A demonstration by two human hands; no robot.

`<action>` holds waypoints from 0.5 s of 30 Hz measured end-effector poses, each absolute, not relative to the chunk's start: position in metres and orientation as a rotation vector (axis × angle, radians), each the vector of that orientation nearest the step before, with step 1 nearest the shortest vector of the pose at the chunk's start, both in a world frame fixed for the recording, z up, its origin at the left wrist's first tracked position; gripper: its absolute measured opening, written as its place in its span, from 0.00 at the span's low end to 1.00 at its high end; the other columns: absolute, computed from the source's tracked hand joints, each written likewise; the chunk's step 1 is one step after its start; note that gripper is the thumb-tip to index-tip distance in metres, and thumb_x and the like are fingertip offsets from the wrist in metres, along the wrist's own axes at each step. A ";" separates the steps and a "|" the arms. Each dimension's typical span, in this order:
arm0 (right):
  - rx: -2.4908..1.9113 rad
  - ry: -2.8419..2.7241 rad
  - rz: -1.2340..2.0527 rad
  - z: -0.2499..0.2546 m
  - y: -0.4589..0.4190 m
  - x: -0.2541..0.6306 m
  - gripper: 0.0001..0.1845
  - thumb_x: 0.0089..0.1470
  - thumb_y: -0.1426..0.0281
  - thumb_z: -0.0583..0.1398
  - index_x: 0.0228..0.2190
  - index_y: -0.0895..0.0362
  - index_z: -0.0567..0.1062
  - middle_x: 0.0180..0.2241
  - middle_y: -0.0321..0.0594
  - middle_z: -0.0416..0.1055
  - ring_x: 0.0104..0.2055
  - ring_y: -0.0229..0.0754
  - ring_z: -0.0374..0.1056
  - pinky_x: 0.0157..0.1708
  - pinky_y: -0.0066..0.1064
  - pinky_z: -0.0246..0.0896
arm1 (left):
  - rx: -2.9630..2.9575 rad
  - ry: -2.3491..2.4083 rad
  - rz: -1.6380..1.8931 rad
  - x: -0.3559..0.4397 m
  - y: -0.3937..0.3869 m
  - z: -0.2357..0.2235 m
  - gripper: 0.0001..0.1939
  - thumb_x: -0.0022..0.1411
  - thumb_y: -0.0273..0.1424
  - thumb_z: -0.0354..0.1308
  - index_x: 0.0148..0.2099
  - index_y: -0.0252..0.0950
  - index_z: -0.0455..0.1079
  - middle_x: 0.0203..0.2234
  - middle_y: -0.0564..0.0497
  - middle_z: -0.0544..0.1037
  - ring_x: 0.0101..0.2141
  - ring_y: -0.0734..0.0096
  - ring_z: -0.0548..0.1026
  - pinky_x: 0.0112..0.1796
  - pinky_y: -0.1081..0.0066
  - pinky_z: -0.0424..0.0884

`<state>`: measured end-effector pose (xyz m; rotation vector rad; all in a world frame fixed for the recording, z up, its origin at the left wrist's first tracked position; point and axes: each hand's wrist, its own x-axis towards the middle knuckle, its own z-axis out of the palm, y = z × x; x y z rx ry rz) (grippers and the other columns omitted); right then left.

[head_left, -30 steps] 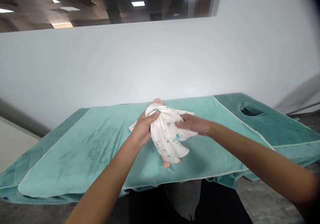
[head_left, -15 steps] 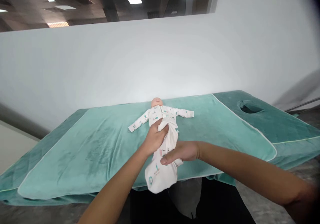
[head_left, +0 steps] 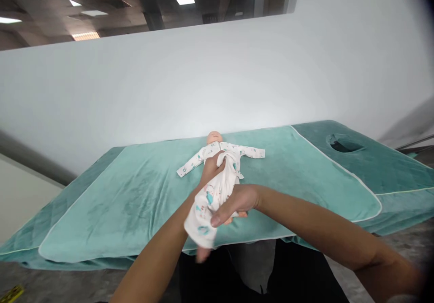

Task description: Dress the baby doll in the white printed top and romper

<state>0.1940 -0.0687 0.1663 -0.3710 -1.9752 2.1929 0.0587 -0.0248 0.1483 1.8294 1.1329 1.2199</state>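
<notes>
gripping the white printed cloth (head_left: 205, 208) at its 1 o'clock end with the left hand (head_left: 210, 170); holding it at 4 o'clock in the right hand (head_left: 239, 199), thumb on top. under and beyond, on the green cover (head_left: 108, 203), a doll (head_left: 214, 137), head to 12 o'clock, shirt sleeves (head_left: 191, 163) out toward 8 and 3, feet (head_left: 242, 214) toward 5. at 2 o'clock, a dark hole (head_left: 343, 146).

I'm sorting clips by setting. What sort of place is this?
Possibly a massage or care-training room: a green-covered bed with a face hole near one end, a doll lying on it, and a plain white wall behind.
</notes>
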 end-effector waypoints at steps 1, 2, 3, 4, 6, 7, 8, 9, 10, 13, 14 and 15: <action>-0.387 -1.966 2.179 0.161 -0.064 0.201 0.18 0.42 0.57 0.72 0.28 0.57 0.77 0.20 0.30 0.68 0.21 0.32 0.62 0.18 0.23 0.54 | 1.826 1.145 1.220 0.058 -0.026 0.148 0.17 0.60 0.46 0.55 0.31 0.38 0.71 0.29 0.48 0.78 0.35 0.57 0.75 0.41 0.60 0.73; -0.421 -1.940 2.132 0.157 -0.059 0.210 0.19 0.41 0.58 0.72 0.28 0.58 0.77 0.20 0.30 0.68 0.22 0.32 0.62 0.19 0.24 0.56 | 1.810 1.158 1.217 0.056 -0.029 0.148 0.18 0.60 0.47 0.55 0.32 0.37 0.71 0.30 0.48 0.79 0.36 0.57 0.75 0.41 0.60 0.73; -0.462 -1.890 2.065 0.156 -0.054 0.220 0.19 0.41 0.58 0.73 0.29 0.58 0.77 0.21 0.31 0.68 0.22 0.32 0.61 0.21 0.25 0.57 | 1.778 1.168 1.213 0.052 -0.031 0.149 0.19 0.60 0.47 0.55 0.34 0.36 0.73 0.32 0.47 0.80 0.39 0.55 0.76 0.43 0.60 0.73; -0.503 -1.818 1.997 0.155 -0.049 0.229 0.18 0.42 0.59 0.72 0.29 0.58 0.76 0.21 0.31 0.68 0.23 0.32 0.61 0.23 0.25 0.58 | 1.731 1.166 1.194 0.048 -0.033 0.149 0.20 0.60 0.48 0.56 0.37 0.35 0.74 0.35 0.47 0.81 0.41 0.54 0.76 0.44 0.59 0.72; -0.553 -1.643 1.902 0.156 -0.041 0.244 0.17 0.45 0.61 0.71 0.29 0.59 0.75 0.20 0.30 0.66 0.22 0.32 0.58 0.24 0.25 0.55 | 1.646 1.104 1.056 0.039 -0.037 0.151 0.23 0.59 0.49 0.58 0.44 0.33 0.76 0.39 0.45 0.81 0.46 0.52 0.76 0.46 0.59 0.72; -0.561 -1.568 1.885 0.155 -0.040 0.248 0.16 0.46 0.61 0.70 0.28 0.59 0.74 0.20 0.30 0.65 0.22 0.32 0.57 0.23 0.25 0.54 | 1.619 1.050 0.941 0.034 -0.038 0.153 0.25 0.58 0.49 0.60 0.47 0.33 0.76 0.41 0.43 0.81 0.47 0.51 0.76 0.47 0.58 0.72; -0.565 -1.508 1.882 0.153 -0.039 0.249 0.16 0.47 0.61 0.70 0.27 0.59 0.73 0.18 0.30 0.63 0.21 0.31 0.55 0.22 0.25 0.52 | 1.600 0.987 0.806 0.030 -0.038 0.156 0.26 0.57 0.49 0.62 0.49 0.33 0.75 0.43 0.43 0.81 0.48 0.50 0.76 0.47 0.58 0.72; -0.571 -1.455 1.879 0.149 -0.039 0.248 0.17 0.48 0.61 0.69 0.25 0.59 0.72 0.17 0.30 0.62 0.21 0.31 0.54 0.22 0.25 0.50 | 1.587 0.920 0.665 0.027 -0.038 0.160 0.28 0.57 0.49 0.63 0.52 0.34 0.75 0.45 0.42 0.81 0.49 0.50 0.76 0.47 0.58 0.72; -0.580 -1.408 1.872 0.144 -0.041 0.246 0.18 0.48 0.60 0.69 0.24 0.59 0.71 0.17 0.29 0.61 0.20 0.31 0.53 0.21 0.26 0.48 | 1.577 0.864 0.541 0.024 -0.037 0.165 0.30 0.56 0.48 0.64 0.54 0.34 0.73 0.46 0.41 0.80 0.49 0.50 0.76 0.47 0.59 0.72; -0.614 -1.277 1.821 0.122 -0.049 0.235 0.19 0.47 0.59 0.70 0.22 0.58 0.70 0.16 0.30 0.61 0.19 0.31 0.52 0.20 0.26 0.47 | 1.588 0.829 0.336 0.016 -0.034 0.187 0.32 0.59 0.49 0.62 0.59 0.35 0.70 0.49 0.42 0.79 0.49 0.54 0.76 0.48 0.61 0.71; -0.616 -1.234 1.818 0.115 -0.053 0.232 0.18 0.46 0.60 0.71 0.24 0.58 0.71 0.18 0.31 0.63 0.20 0.31 0.53 0.20 0.25 0.48 | 1.612 0.855 0.293 0.012 -0.033 0.197 0.31 0.60 0.49 0.61 0.59 0.35 0.70 0.49 0.42 0.79 0.49 0.55 0.76 0.47 0.63 0.71; -0.609 -1.194 1.830 0.108 -0.056 0.230 0.17 0.44 0.61 0.71 0.27 0.59 0.73 0.20 0.32 0.65 0.20 0.31 0.55 0.20 0.25 0.49 | 1.652 0.888 0.251 0.008 -0.032 0.206 0.30 0.61 0.49 0.60 0.58 0.34 0.71 0.49 0.43 0.79 0.48 0.56 0.76 0.46 0.65 0.71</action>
